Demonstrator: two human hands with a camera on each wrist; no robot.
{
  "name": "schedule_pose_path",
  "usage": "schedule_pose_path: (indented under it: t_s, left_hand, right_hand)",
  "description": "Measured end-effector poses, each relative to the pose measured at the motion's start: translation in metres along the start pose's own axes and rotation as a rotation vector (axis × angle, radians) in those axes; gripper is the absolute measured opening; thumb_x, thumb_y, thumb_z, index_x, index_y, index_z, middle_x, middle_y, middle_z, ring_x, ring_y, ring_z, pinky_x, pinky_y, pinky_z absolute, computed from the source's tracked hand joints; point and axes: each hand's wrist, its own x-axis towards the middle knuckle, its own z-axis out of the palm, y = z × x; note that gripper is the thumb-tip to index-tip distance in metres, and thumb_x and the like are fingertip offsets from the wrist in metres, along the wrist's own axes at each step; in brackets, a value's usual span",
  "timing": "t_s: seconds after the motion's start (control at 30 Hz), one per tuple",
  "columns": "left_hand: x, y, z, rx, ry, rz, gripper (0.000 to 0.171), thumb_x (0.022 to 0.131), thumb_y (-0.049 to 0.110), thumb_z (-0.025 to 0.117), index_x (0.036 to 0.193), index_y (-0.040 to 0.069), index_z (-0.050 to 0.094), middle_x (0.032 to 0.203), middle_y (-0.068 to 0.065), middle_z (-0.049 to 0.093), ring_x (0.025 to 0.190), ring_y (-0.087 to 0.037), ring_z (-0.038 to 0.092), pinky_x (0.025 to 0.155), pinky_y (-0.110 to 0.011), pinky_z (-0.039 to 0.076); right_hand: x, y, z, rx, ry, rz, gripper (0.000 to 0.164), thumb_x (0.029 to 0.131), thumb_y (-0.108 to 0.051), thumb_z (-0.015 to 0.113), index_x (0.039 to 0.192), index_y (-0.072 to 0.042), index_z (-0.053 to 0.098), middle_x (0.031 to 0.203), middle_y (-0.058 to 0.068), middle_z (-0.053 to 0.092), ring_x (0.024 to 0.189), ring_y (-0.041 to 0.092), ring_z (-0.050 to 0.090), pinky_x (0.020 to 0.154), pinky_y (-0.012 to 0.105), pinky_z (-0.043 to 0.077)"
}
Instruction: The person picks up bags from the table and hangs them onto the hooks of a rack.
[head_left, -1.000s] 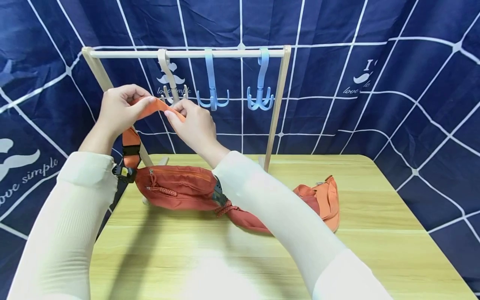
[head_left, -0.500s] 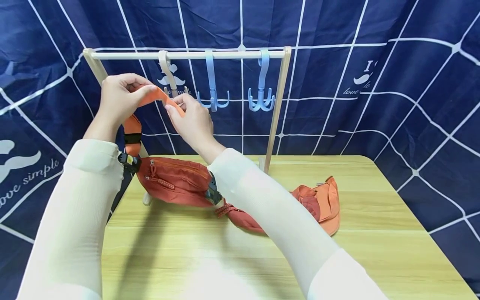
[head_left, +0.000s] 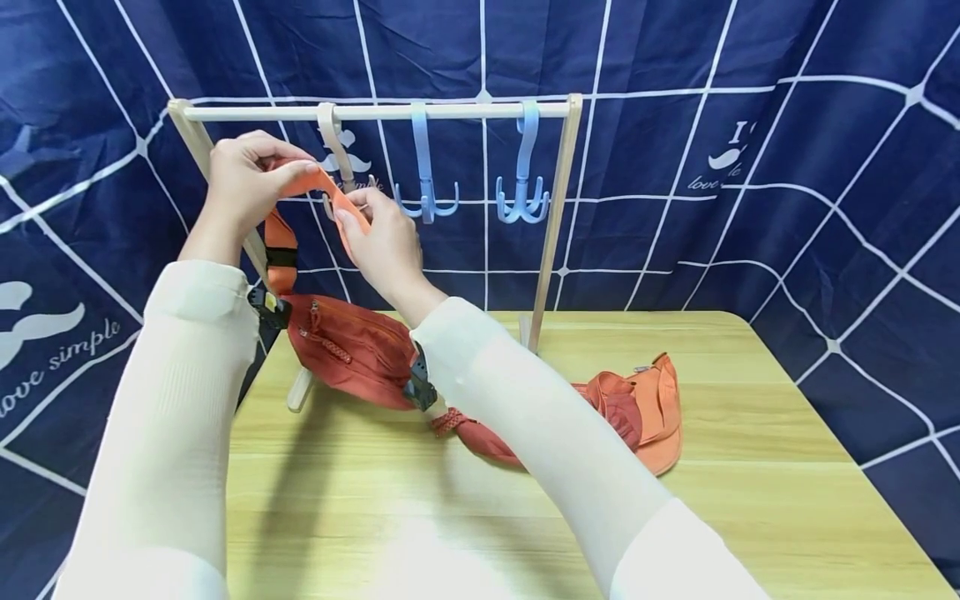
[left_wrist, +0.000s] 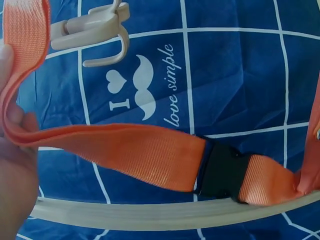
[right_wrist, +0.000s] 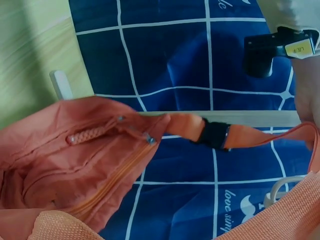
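A red-orange waist bag (head_left: pixel 348 350) hangs tilted below my hands by its orange webbing strap (left_wrist: pixel 150 155), its left end higher. My left hand (head_left: pixel 251 183) pinches the strap between thumb and fingers, left of the beige hook (head_left: pixel 335 142). Lower and to the right, my right hand (head_left: pixel 386 242) pinches another stretch of the same strap, overlapping the beige hook's lower prongs in the head view. A black side-release buckle (left_wrist: pixel 222 172) is fastened on the strap near the bag's end. In the right wrist view, the bag's front shows zippers and a braided pull (right_wrist: pixel 95 134).
A wooden rack with a pale crossbar (head_left: pixel 465 110) stands on the table (head_left: pixel 360 500). Two blue hooks (head_left: pixel 425 167) hang right of the beige one. Orange-red fabric items, including an orange brimmed piece (head_left: pixel 663 450), lie at the right, partly behind my right sleeve.
My left hand has risen and shifted slightly right with the strap. The bag's left end has lifted, tilting it more. My right hand has moved only a little.
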Motion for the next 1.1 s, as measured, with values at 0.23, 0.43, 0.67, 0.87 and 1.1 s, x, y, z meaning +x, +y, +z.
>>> schedule_pose_path:
  t_s: [0.23, 0.43, 0.67, 0.87, 1.1]
  left_hand:
    - [0.003, -0.006, 0.002, -0.089, -0.003, -0.044, 0.012, 0.08, 0.016, 0.078, 0.089, 0.008, 0.078, 0.069, 0.022, 0.062, 0.061, -0.002, 0.051, 0.056, -0.016, 0.039]
    - [0.005, -0.01, 0.003, -0.15, -0.017, -0.13, 0.011, 0.078, 0.016, 0.08, 0.088, 0.011, 0.079, 0.066, 0.021, 0.063, 0.063, 0.0, 0.057, 0.059, -0.013, 0.044]
    - [0.006, -0.013, 0.007, -0.125, -0.044, -0.159, 0.007, 0.079, 0.016, 0.08, 0.085, 0.013, 0.079, 0.064, 0.021, 0.062, 0.061, 0.0, 0.056, 0.057, -0.012, 0.043]
    - [0.002, -0.017, 0.007, -0.12, -0.097, -0.204, 0.005, 0.081, 0.018, 0.078, 0.085, 0.014, 0.078, 0.064, 0.02, 0.062, 0.063, 0.0, 0.057, 0.058, -0.012, 0.044]
    - [-0.003, -0.025, 0.006, -0.073, -0.153, -0.207, 0.015, 0.082, 0.02, 0.076, 0.092, 0.008, 0.077, 0.068, 0.021, 0.062, 0.065, 0.0, 0.056, 0.057, -0.013, 0.043]
  right_hand:
    - [0.001, 0.001, 0.004, -0.01, -0.018, 0.015, 0.021, 0.096, -0.027, 0.059, 0.114, -0.018, 0.062, 0.091, -0.006, 0.063, 0.078, 0.008, 0.056, 0.066, 0.022, 0.044]
    - [0.003, 0.003, 0.006, -0.02, -0.033, 0.021, 0.022, 0.096, -0.026, 0.059, 0.115, -0.018, 0.062, 0.092, -0.006, 0.064, 0.08, 0.009, 0.057, 0.068, 0.022, 0.043]
    - [0.004, 0.007, 0.006, -0.025, -0.042, 0.04, 0.022, 0.096, -0.025, 0.059, 0.116, -0.019, 0.062, 0.093, -0.005, 0.065, 0.082, 0.01, 0.056, 0.069, 0.022, 0.043]
    - [0.002, 0.012, 0.008, 0.002, -0.061, 0.065, 0.023, 0.096, -0.024, 0.059, 0.117, -0.018, 0.063, 0.095, -0.004, 0.066, 0.083, 0.01, 0.058, 0.069, 0.022, 0.044]
    - [-0.001, 0.016, 0.011, -0.008, -0.065, 0.081, 0.023, 0.095, -0.023, 0.06, 0.117, -0.018, 0.063, 0.092, -0.005, 0.066, 0.083, 0.01, 0.058, 0.071, 0.021, 0.044]
